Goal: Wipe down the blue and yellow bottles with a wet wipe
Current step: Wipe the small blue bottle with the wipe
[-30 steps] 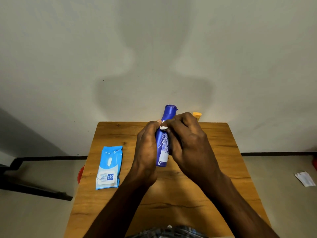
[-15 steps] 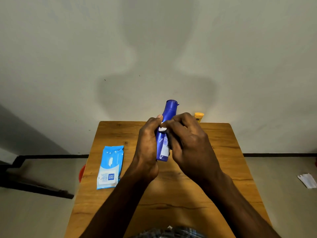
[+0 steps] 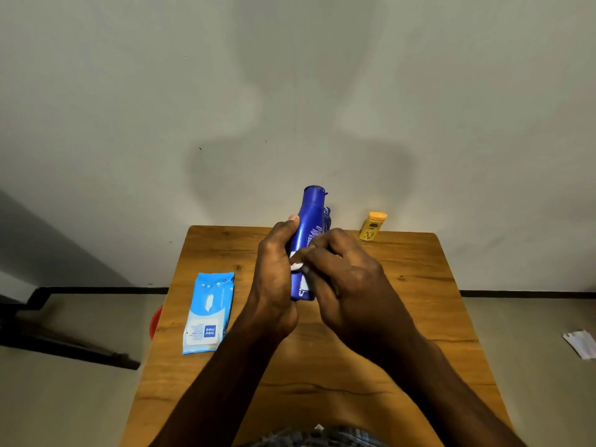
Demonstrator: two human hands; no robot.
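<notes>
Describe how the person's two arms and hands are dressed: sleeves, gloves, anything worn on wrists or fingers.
Both forearms are bare to the bottom of the frame: no sleeves show. The left hand and right hand wear no gloves, and no watch, band or ring is visible. A strip of checked fabric shows at the bottom edge.

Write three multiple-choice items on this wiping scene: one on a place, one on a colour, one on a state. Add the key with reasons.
1. Where does the wet wipe pack lie?
A. On the table, on the person's left
B. On the floor
C. Against the wall beside the yellow bottle

2. What colour is the bottle standing at the table's far edge?
A. Green
B. Yellow
C. Red

3. What state is the blue bottle in?
A. Lying flat on the table
B. Standing untouched
C. Held up off the table

Key: 1 A, the pack rests flat left of the left hand. 2 B, the yellow bottle stands there. 3 C, the left hand grips it while the right hand presses a white wipe to it.
</notes>
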